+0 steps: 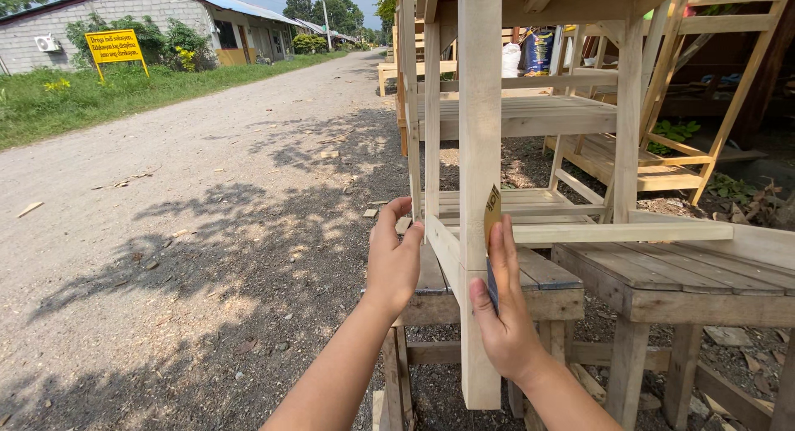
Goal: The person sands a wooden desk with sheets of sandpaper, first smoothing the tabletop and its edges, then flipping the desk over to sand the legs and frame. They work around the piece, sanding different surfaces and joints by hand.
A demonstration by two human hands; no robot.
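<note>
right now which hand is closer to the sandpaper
Right. The right hand holds the sandpaper against the wooden post; the left hand grips a rail left of it.

— What is being held?

— A folded sheet of sandpaper, tan on the back and dark on the gritty face, standing upright and pressed flat against the right side of a pale wooden leg.

— And the leg?

— Square, unpainted, vertical, part of a raw slatted wooden rack standing on a weathered plank counter.

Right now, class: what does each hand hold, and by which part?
The right hand presses a sandpaper sheet, held at its lower end, against the wooden leg. The left hand grips the frame's rail.
</note>
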